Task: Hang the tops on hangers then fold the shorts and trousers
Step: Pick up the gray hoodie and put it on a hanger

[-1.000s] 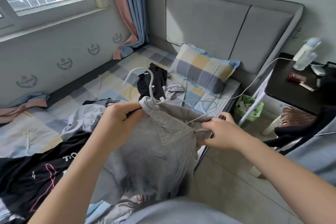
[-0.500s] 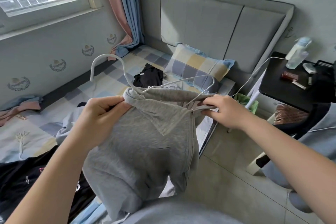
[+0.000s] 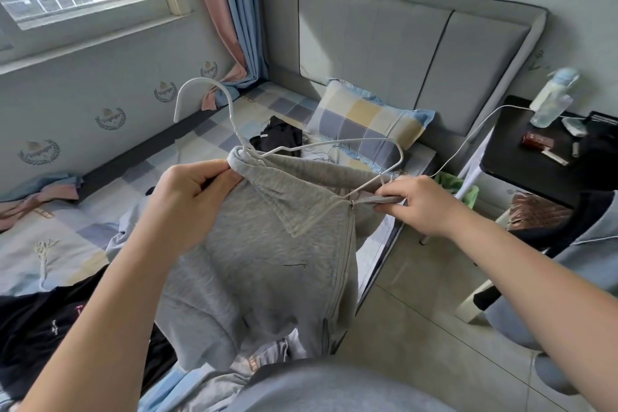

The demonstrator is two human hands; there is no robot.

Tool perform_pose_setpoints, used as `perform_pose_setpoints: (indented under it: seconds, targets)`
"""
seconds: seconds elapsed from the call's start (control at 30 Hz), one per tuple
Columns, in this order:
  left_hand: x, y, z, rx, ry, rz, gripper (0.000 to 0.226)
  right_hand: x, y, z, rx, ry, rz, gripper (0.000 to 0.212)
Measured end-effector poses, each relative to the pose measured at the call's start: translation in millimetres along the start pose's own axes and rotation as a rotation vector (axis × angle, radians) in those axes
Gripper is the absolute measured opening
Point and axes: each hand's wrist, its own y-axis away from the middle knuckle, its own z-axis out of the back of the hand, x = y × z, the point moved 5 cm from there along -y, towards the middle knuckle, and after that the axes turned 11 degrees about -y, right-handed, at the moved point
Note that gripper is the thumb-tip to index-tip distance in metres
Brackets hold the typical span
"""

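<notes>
A grey zip-up top (image 3: 267, 261) hangs in the air in front of me, over the bed's edge. A white wire hanger (image 3: 230, 110) sticks out of its neck, hook up and to the left, with its right arm bare above the fabric. My left hand (image 3: 194, 191) grips the collar at the hanger's neck. My right hand (image 3: 418, 204) pinches the top's right front edge by the zip pull, just under the hanger's right end. Black garments lie on the bed: one (image 3: 277, 139) by the pillow, another (image 3: 50, 328) at lower left. A pale blue garment (image 3: 130, 227) lies behind my left arm.
The checked bed (image 3: 67, 244) fills the left, with a pillow (image 3: 364, 120) against the grey headboard (image 3: 384, 40). A black side table (image 3: 521, 160) at right holds a bottle (image 3: 551, 100) and small items. A white cable (image 3: 468, 140) runs from it. Tiled floor (image 3: 418, 328) lies at right.
I have lifted the grey top and hanger up off the bed and turned the hook upward to the left. My right hand has shifted along the front edge to the zip pull.
</notes>
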Motion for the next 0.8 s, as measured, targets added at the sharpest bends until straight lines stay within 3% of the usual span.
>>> perform_pose_setpoints:
  seconds: [0.07, 0.27, 0.43, 0.6, 0.7, 0.8]
  targets:
    - [2.6, -0.2, -1.8, 0.034, -0.040, -0.011, 0.017, -1.7, 0.4, 5.0, -0.026, -0.001, -0.010, 0.007]
    - [8.6, 1.1, -22.6, 0.178, -0.267, -0.031, 0.020, 3.5, -2.3, 13.8, -0.058, 0.050, -0.016, 0.008]
    - [5.3, 1.9, -61.7, 0.295, -0.416, -0.057, 0.023, 32.8, -16.8, 17.9, -0.080, 0.104, 0.051, 0.021]
    - [0.2, 5.6, -90.2, 0.295, -0.543, -0.001, 0.024, 82.7, -22.2, 38.6, -0.213, 0.074, 0.216, 0.020]
    - [-0.5, -3.8, -84.7, 0.162, -0.392, 0.047, 0.031, 120.4, -13.0, 36.7, -0.168, 0.024, 0.296, 0.024]
    - [0.6, -17.4, -76.7, 0.093, -0.151, 0.036, 0.037, 148.7, 2.2, 13.8, 0.087, -0.017, 0.341, 0.023]
